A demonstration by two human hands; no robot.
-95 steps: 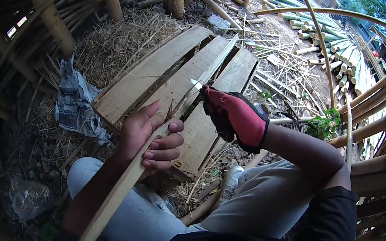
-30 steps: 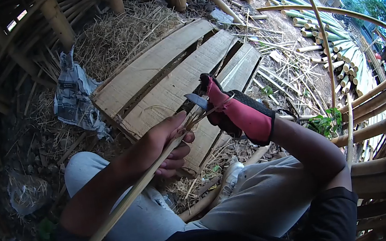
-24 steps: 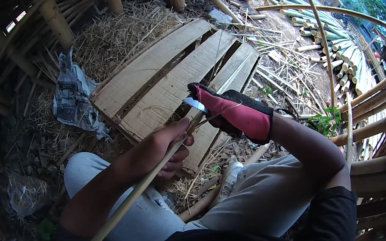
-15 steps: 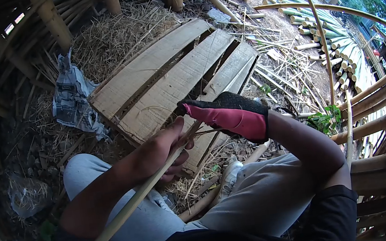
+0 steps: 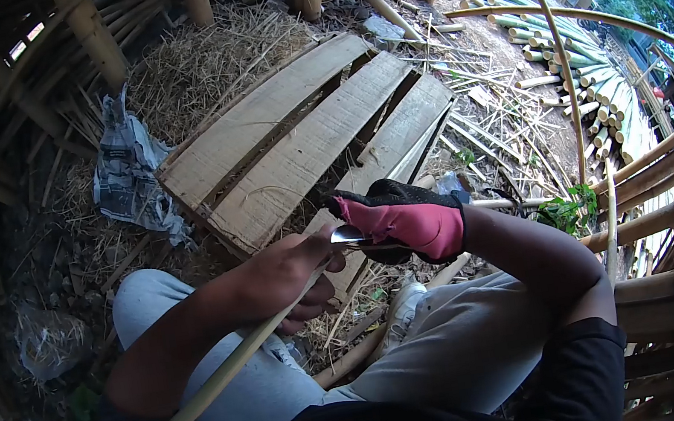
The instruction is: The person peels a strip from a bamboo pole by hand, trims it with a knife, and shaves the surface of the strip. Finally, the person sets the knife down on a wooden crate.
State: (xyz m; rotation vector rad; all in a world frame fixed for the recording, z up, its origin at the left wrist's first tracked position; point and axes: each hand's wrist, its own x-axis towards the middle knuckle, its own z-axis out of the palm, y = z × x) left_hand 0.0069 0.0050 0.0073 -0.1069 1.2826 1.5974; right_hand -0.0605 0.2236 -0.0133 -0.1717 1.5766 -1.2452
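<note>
My left hand (image 5: 298, 272), bare, is closed round the upper end of a long pale bamboo strip (image 5: 215, 383). The strip runs down past my left knee to the lower left edge. In a pink and black glove, my right hand (image 5: 407, 218) is closed on a knife. The shiny knife blade (image 5: 346, 233) lies against the strip's end, close to my left thumb. The glove hides most of the knife's handle. Beyond both hands lies a slatted wooden pallet (image 5: 285, 144), partly under them.
Crumpled newspaper (image 5: 129, 171) lies at the pallet's left, with a straw heap (image 5: 205, 65) behind. Cut bamboo poles (image 5: 588, 98) are stacked at the right. A bent bamboo strip (image 5: 560, 50) arches nearby. Bamboo rails (image 5: 667, 293) stand beside my right arm. Shavings litter the ground.
My right hand has moved slightly down and turned, its fingers now curled, and the knife blade has come into view. My left hand has shifted slightly lower, still on the bamboo strip.
</note>
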